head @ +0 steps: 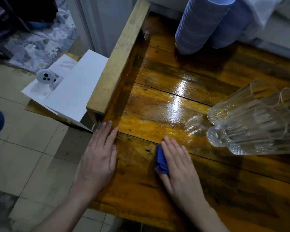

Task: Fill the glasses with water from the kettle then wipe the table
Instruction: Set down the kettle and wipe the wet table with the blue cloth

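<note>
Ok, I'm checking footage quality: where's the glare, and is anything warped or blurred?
Head view: bright glare on the wet table ahead of the right hand; the glasses and blue cups lean outward from wide-angle stretch; no heavy blur.

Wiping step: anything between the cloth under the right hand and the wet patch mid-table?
Nothing visible. Only bare table lies between the blue cloth, under the right hand, and the wet patch. The glasses stand at the patch's right edge, off the straight path.
</note>
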